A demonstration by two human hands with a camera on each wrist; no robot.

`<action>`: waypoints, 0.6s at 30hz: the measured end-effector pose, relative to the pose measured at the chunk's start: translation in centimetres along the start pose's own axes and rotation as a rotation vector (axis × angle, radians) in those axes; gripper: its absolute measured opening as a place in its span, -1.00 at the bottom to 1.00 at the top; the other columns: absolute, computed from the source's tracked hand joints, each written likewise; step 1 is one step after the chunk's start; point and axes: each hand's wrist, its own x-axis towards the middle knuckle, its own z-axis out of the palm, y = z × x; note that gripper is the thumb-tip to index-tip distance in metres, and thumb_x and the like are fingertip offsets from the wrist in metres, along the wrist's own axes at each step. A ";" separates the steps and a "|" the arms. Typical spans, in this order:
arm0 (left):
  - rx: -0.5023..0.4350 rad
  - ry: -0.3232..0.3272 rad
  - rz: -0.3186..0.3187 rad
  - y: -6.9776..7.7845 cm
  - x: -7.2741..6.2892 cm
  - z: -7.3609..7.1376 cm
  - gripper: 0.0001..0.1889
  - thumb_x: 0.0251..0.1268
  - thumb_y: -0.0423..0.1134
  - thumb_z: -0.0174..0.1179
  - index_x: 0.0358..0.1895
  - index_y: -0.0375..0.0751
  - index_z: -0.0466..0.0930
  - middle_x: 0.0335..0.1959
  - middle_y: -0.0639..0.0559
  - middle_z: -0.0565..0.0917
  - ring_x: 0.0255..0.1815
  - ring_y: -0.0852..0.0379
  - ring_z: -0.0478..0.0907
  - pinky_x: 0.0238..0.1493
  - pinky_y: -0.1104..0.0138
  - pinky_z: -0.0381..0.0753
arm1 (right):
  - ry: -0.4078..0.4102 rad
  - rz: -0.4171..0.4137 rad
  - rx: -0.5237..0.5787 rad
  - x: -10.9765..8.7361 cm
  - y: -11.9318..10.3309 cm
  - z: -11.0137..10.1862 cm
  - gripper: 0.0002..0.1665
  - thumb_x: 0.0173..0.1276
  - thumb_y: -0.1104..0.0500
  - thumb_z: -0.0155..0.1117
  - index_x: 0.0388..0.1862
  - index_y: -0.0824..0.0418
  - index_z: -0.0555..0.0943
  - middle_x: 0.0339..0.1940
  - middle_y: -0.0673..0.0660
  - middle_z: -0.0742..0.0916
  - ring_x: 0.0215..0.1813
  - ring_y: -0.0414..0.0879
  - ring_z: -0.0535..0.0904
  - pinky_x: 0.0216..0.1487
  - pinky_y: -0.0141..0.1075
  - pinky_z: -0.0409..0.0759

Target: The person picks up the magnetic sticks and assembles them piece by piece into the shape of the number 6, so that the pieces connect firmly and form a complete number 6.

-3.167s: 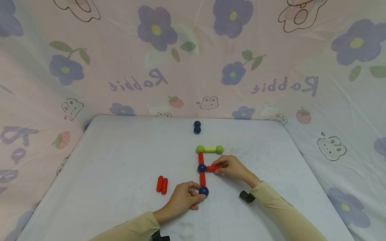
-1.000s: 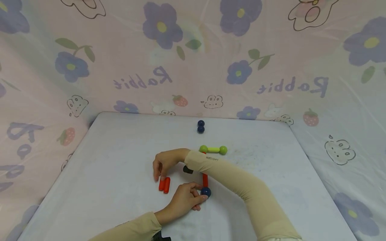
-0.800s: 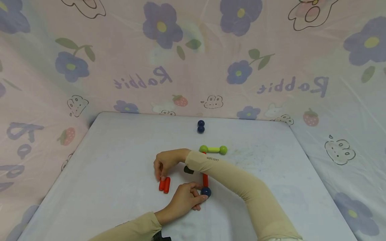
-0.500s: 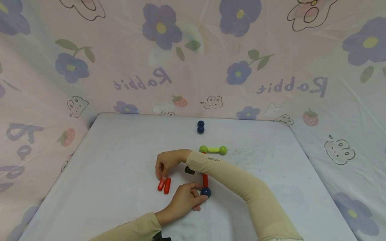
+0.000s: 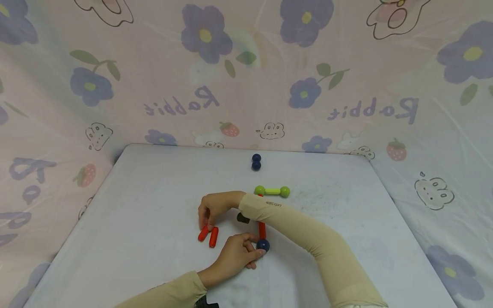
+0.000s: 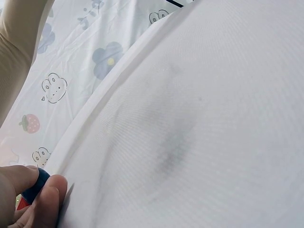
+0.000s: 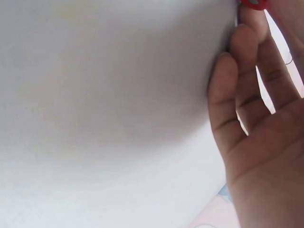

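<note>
At the near end of a red rod point(image 5: 262, 230), my left hand point(image 5: 233, 253) holds a dark blue ball point(image 5: 263, 245) between thumb and fingers; the left wrist view shows this blue ball point(image 6: 37, 188) too. My right arm reaches across to the left, and my right hand point(image 5: 216, 206) pinches the upper end of a loose red rod point(image 5: 202, 235). In the right wrist view the red rod point(image 7: 256, 4) peeks out at the top edge, by the fingertips. A second loose red rod point(image 5: 213, 237) lies just right of it. My right sleeve hides the middle of the joined piece.
Beyond the sleeve, a lime rod point(image 5: 272, 191) links two lime balls point(image 5: 285, 192) at the far end of the joined piece. Two dark blue balls point(image 5: 256, 165) touch each other near the back edge of the white table point(image 5: 161, 179). A patterned cloth point(image 5: 246, 77) hangs behind.
My right hand has left the joined piece's side rod and crossed left to the loose red rods. The left one has swung away from the other, opening a gap. My left hand keeps its hold.
</note>
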 end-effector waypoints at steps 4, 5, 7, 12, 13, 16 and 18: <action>0.002 0.000 0.002 -0.1 0.0 0.0 -0.57 0.20 -0.09 0.40 0.05 -0.26 0.61 -0.61 0.09 0.68 -0.66 0.20 0.64 -0.56 0.38 0.64 | 0.002 -0.009 -0.001 -0.1 0.0 0.0 -0.76 0.14 0.33 0.50 -0.18 0.15 0.81 -0.24 0.03 0.80 -0.27 -0.41 0.59 -0.17 -0.55 0.59; 0.003 0.000 0.003 -0.1 0.0 0.0 -0.57 0.20 -0.08 0.40 0.05 -0.26 0.61 -0.61 0.09 0.68 -0.66 0.19 0.64 -0.57 0.38 0.64 | 0.004 -0.009 -0.005 -0.2 0.0 -0.1 -0.76 0.14 0.32 0.50 -0.18 0.15 0.81 -0.23 0.03 0.80 -0.27 -0.41 0.58 -0.16 -0.55 0.59; 0.003 -0.001 0.001 -0.1 0.0 0.0 -0.57 0.20 -0.08 0.40 0.05 -0.26 0.61 -0.60 0.09 0.67 -0.66 0.19 0.64 -0.57 0.38 0.64 | 0.010 -0.012 -0.007 -0.3 -0.1 -0.2 -0.77 0.14 0.31 0.50 -0.18 0.15 0.81 -0.23 0.03 0.79 -0.26 -0.41 0.57 -0.17 -0.56 0.58; 0.000 0.000 -0.005 0.0 0.0 0.0 -0.58 0.20 -0.08 0.40 0.04 -0.25 0.61 -0.60 0.09 0.67 -0.66 0.19 0.64 -0.58 0.38 0.63 | 0.047 -0.024 0.000 -0.6 0.2 -0.7 -0.78 0.15 0.28 0.51 -0.19 0.15 0.81 -0.23 0.04 0.79 -0.27 -0.40 0.57 -0.17 -0.55 0.56; 0.001 0.000 -0.006 0.0 0.1 0.0 -0.58 0.20 -0.08 0.40 0.03 -0.25 0.61 -0.60 0.10 0.67 -0.67 0.19 0.64 -0.58 0.38 0.63 | 0.057 -0.024 0.003 -0.7 0.2 -0.9 -0.78 0.15 0.28 0.51 -0.19 0.14 0.81 -0.23 0.04 0.79 -0.27 -0.38 0.58 -0.17 -0.54 0.56; 0.007 0.002 -0.008 -0.1 0.1 0.0 -0.59 0.20 -0.08 0.40 0.02 -0.24 0.61 -0.60 0.10 0.66 -0.67 0.19 0.64 -0.58 0.38 0.63 | 0.097 -0.017 0.001 -1.2 0.4 -1.3 -0.79 0.16 0.26 0.51 -0.19 0.11 0.81 -0.24 0.01 0.79 -0.26 -0.35 0.61 -0.17 -0.52 0.58; 0.011 0.004 -0.010 -0.1 0.1 0.0 -0.60 0.20 -0.08 0.40 0.02 -0.23 0.61 -0.60 0.11 0.66 -0.67 0.19 0.64 -0.59 0.38 0.62 | 0.124 -0.006 0.001 -1.6 0.5 -1.6 -0.80 0.17 0.25 0.50 -0.19 0.09 0.80 -0.25 -0.02 0.78 -0.25 -0.34 0.62 -0.17 -0.52 0.59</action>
